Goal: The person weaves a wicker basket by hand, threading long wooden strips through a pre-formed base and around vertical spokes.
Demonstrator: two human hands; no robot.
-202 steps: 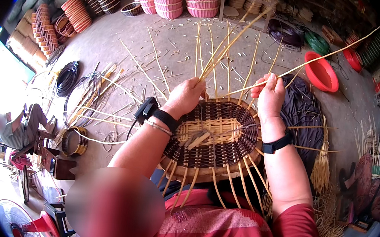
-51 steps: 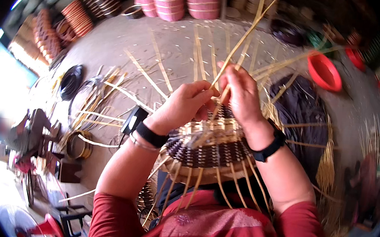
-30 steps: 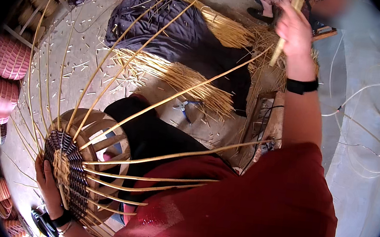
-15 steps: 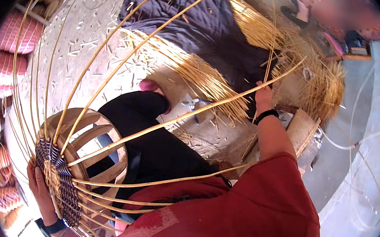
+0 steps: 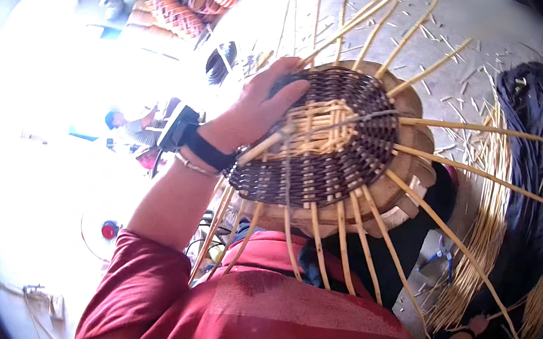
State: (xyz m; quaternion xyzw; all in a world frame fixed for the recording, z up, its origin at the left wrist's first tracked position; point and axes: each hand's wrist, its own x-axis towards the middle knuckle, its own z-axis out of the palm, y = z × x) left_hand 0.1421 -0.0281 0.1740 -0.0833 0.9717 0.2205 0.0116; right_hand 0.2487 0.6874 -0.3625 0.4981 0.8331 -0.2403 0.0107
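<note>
My left hand [image 5: 262, 99] grips the upper left of an oval woven basket base [image 5: 362, 152], dark weaving around a pale slatted centre, its thumb lying over the weave. The base rests on a scalloped wooden form [image 5: 410, 105], and long pale rods [image 5: 481, 129] fan out from its edge. A short pale stick [image 5: 261, 145] and a grey strand lie across it. My right hand [image 5: 476, 327], small at the lower right, is down among the dark cloth [image 5: 522, 209] and loose rods; whether its fingers hold anything is unclear. A black device sits at my left wrist.
A bundle of straw-coloured rods [image 5: 469, 276] lies beside pliers [image 5: 441, 257] on the scrap-strewn floor [image 5: 454, 69]. Woven baskets [image 5: 175, 10] and a dark coil [image 5: 219, 65] stand at the back. Another person [image 5: 134, 125] sits at the left in strong glare.
Both hands were working at the base; my right hand then held a flat wooden piece and moved down to the rod piles. The view has swung back left, bringing the base to the middle.
</note>
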